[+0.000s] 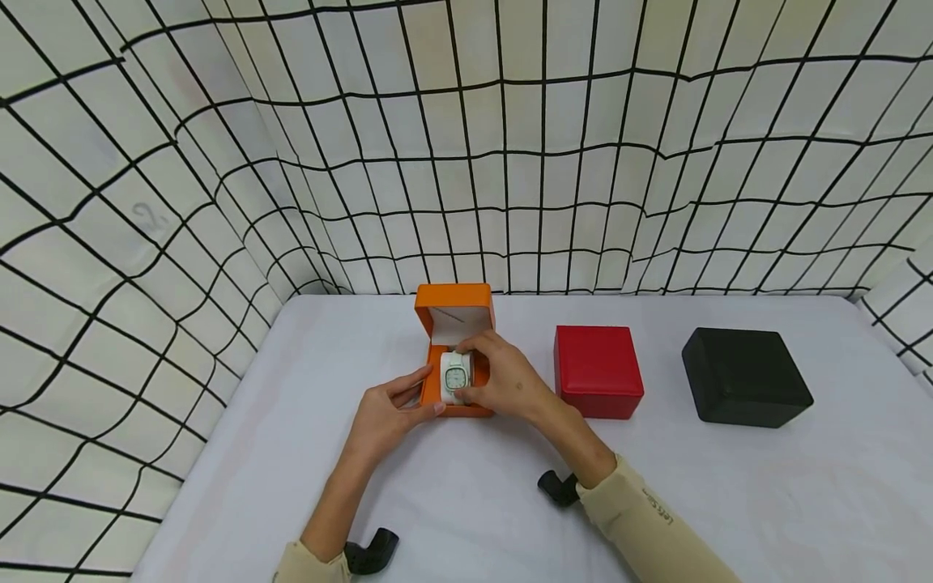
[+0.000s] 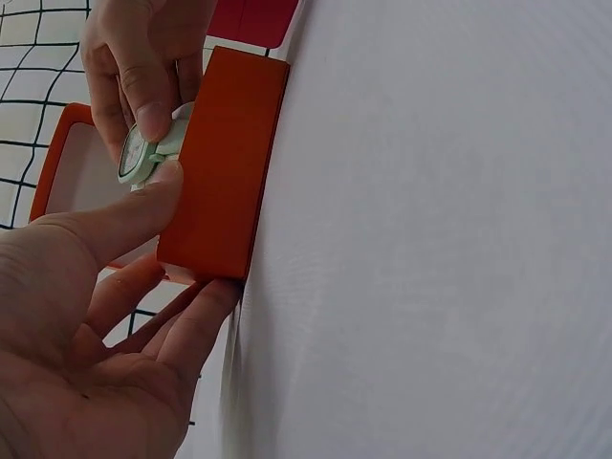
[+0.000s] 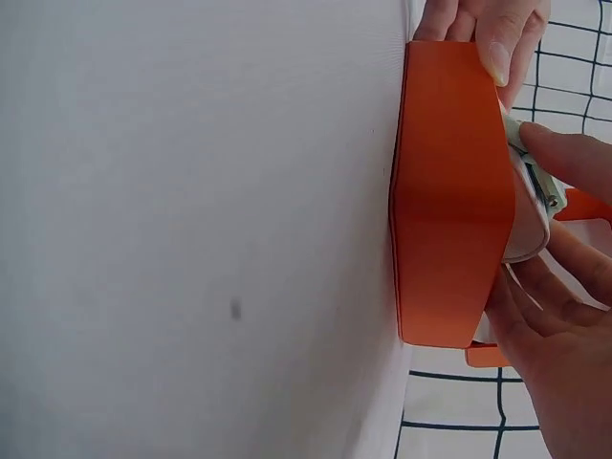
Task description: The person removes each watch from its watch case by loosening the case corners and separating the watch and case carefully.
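Observation:
An orange watch box stands on the white table with its lid raised at the back. Inside it sits a pale green wristwatch on a whitish cushion, its dial facing up. My right hand pinches the watch between thumb and fingers, from the right side of the box. With my left hand I hold the box's left front corner, the thumb on the rim and the fingers against the side. The watch strap is partly hidden behind the box wall in both wrist views.
A closed red box stands right of the orange one, and a closed black box farther right. White walls with a black grid net rise behind and left of the table. Black wrist pieces show beside both sleeves.

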Available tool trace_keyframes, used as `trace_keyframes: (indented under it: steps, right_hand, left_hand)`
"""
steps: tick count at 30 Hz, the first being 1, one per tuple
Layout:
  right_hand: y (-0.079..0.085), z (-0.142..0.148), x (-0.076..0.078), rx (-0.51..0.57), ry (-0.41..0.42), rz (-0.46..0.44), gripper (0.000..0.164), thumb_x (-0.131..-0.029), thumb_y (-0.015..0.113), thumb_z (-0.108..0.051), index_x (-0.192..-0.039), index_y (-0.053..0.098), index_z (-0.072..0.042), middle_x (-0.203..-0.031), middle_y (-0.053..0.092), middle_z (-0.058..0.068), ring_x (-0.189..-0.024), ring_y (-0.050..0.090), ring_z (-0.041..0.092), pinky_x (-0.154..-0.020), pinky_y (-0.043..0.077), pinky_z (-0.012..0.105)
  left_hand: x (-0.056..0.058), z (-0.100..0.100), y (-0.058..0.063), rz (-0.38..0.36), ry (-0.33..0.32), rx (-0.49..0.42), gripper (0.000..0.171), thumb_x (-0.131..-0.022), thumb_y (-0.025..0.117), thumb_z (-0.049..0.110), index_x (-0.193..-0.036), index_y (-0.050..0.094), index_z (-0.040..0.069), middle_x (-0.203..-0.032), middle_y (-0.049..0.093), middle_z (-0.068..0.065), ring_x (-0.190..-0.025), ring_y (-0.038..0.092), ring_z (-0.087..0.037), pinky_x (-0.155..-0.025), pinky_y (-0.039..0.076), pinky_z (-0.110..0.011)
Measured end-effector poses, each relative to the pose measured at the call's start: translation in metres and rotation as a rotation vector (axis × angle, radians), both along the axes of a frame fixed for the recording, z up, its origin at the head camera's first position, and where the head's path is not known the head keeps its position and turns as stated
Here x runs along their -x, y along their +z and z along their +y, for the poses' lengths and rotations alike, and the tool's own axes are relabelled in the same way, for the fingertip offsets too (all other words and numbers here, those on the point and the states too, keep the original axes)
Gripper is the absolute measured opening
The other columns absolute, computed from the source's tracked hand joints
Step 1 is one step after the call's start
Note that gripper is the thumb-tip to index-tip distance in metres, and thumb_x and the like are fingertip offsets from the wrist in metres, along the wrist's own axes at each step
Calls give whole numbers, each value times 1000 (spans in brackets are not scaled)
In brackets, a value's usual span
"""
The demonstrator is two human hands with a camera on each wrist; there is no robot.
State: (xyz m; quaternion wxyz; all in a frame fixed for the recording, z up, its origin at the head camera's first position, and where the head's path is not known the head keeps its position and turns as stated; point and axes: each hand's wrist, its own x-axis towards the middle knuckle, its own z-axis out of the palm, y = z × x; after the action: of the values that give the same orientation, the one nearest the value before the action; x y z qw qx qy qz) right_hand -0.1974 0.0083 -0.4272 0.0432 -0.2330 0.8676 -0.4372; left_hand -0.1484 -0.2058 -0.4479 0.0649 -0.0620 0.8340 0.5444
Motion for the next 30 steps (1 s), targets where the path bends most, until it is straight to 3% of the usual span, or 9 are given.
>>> trace_keyframes:
  steps: [11, 18, 30]
  right_hand:
    - [2, 2, 1, 55, 4, 20, 55, -81, 89, -13, -129, 65, -5, -129, 62, 10, -120, 59, 26, -108, 55, 43]
    - [3, 2, -2, 69, -1, 19, 56, -81, 90, -14, -131, 64, -5, -132, 61, 9, -124, 58, 26, -110, 54, 44]
    - [7, 3, -3, 89, -36, 24, 57, -82, 89, -14, -132, 63, -6, -133, 61, 9, -127, 58, 28, -112, 53, 46]
  left_hand:
    - [-1, 2, -1, 0, 9, 10, 64, -83, 89, 22, -142, 65, 23, -155, 57, -8, -142, 57, -23, -104, 56, -37]
    - [-3, 3, 2, -7, 15, 54, 65, -85, 88, 25, -145, 63, 22, -155, 56, -11, -142, 57, -28, -104, 57, -40]
    - [-5, 1, 9, 2, -45, 25, 63, -91, 81, 18, -149, 58, 16, -157, 53, -14, -145, 53, -32, -107, 56, -41]
